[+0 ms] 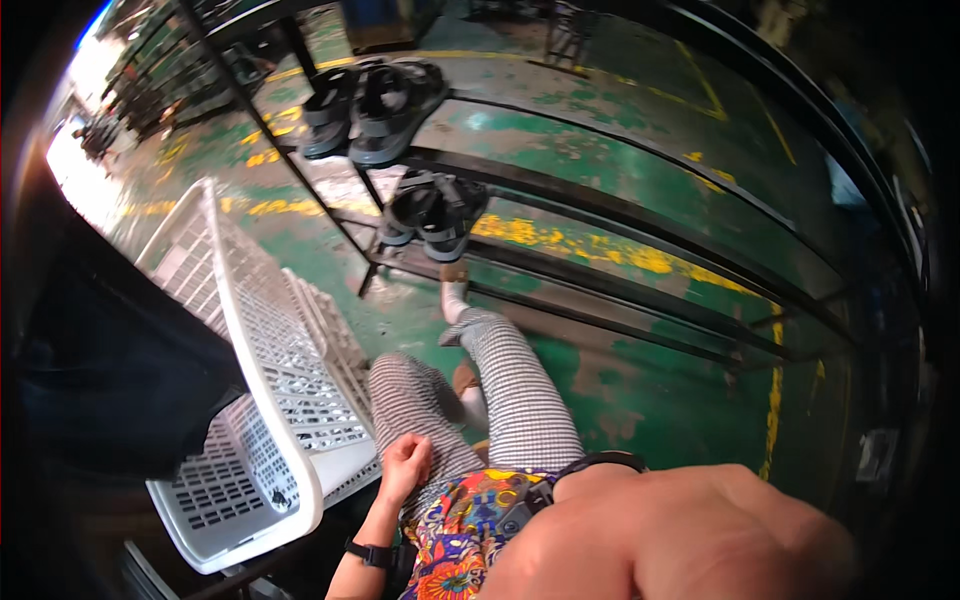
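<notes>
Left hand (405, 462) clenched, empty, beside white plastic crate (262, 380); right hand unseen. Black parts (432, 210) at 12 o'clock on rack (600, 200), untouched.

We note a white perforated plastic crate (262, 350), matt; worn, scuffed green floor paint (600, 170); dark metal rack (560, 250); checked cloth trousers (510, 390).

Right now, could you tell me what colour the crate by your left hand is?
The crate is white, with perforated walls; the head view shows it.

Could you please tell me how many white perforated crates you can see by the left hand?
2: a large white crate beside the left hand, a smaller crate behind it; others may be hidden.
</notes>
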### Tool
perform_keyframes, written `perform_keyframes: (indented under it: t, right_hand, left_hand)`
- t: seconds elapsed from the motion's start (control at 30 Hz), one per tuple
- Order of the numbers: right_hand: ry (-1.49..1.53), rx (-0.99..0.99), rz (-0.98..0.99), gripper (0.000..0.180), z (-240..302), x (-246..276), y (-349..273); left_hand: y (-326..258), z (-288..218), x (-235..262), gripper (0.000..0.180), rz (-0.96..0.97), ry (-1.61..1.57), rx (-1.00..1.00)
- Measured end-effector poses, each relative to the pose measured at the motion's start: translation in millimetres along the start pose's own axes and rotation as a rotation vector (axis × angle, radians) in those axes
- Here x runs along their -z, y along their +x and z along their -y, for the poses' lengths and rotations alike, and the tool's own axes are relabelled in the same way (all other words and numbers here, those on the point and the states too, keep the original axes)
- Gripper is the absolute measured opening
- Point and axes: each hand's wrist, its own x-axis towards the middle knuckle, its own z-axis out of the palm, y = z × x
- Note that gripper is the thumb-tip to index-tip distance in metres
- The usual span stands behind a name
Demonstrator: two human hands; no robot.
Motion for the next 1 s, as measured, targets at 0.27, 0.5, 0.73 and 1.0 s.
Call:
perform_keyframes:
  t: [0.27,0.5,0.73,1.0]
  right_hand:
    - [0.145,0.007,-0.029,0.01,-33,4,-11]
    - [0.176,-0.081,-0.051,0.006,-50,18,-7]
    - [0.28,-0.128,-0.037,0.004,-34,17,-13]
    - [0.462,-0.171,-0.079,0.002,-32,9,-26]
  left_hand:
    - [-3,-5,-3,0.019,-0.001,0.023,-0.015]
    - [-4,-10,-6,0.02,-0.028,0.053,0.024]
    - [-4,-11,-6,0.021,0.003,-0.012,0.046]
    - [-1,-6,-4,0.017,0.008,-0.057,0.031]
